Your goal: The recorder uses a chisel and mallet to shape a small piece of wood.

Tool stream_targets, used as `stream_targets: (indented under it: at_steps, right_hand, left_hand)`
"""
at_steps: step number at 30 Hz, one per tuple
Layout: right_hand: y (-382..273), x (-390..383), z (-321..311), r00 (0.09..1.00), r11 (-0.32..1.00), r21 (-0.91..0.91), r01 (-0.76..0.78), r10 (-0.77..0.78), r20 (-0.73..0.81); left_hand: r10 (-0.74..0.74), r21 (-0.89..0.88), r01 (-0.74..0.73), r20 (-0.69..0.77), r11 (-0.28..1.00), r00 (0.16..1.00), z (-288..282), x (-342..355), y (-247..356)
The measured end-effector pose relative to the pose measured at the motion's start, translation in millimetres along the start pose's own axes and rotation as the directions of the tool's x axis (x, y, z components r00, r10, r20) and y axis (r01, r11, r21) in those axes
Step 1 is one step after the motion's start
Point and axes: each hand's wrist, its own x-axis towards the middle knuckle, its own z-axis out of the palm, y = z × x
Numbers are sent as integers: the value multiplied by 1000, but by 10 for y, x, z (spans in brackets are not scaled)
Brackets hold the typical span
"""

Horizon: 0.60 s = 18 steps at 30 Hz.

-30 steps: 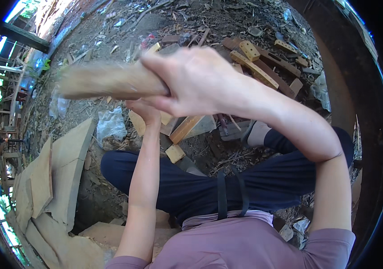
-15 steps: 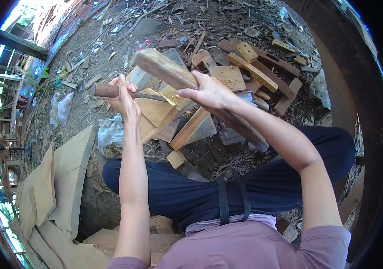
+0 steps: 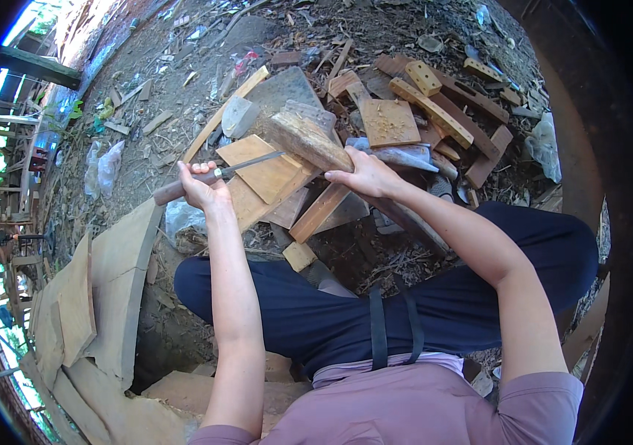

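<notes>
My left hand (image 3: 205, 189) is closed around the wooden handle of a chisel (image 3: 251, 162), whose metal blade points right and slightly away from me. The blade crosses over a thin square wooden board (image 3: 261, 169) that lies on a larger wood piece. In my right hand (image 3: 370, 175) is a thick, rough wooden club (image 3: 307, 139), gripped around its middle. The club's broad end is beside the chisel's tip, and its other end slants down toward my right leg. Whether the tip touches the wood or the club cannot be made out.
Wooden blocks with drilled holes (image 3: 431, 111) lie in a pile at the right. A square board with shavings (image 3: 390, 122) sits closer. Plastic bags (image 3: 109, 167) litter the dirt ground. Large flat boards (image 3: 120, 297) lean at my left. A dark beam (image 3: 554, 89) stands at right.
My left hand has swung the chisel's handle nearer to me, so the blade now slopes away toward its tip. The club's broad end has come lower and to the right. My view has shifted slightly.
</notes>
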Motion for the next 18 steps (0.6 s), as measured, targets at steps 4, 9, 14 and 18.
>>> stream_targets:
  at_steps: [4,9,14,18]
  right_hand:
    - [65,52,13,1000,999,51,17,-18,17]
    - [81,65,16,1000,998,50,29,-29,1]
    - [94,49,40,1000,998,61,28,-28,9]
    - [71,26,26,1000,1000,28,-14,14,28]
  left_hand:
    - [136,60,-147,161,987,978,321,-262,181]
    - [185,209,-278,379,938,907,613,-636,163]
    - [187,234,-305,419,923,888,748,-838,-1]
    - [191,296,-346,447,890,874,760,-896,-74]
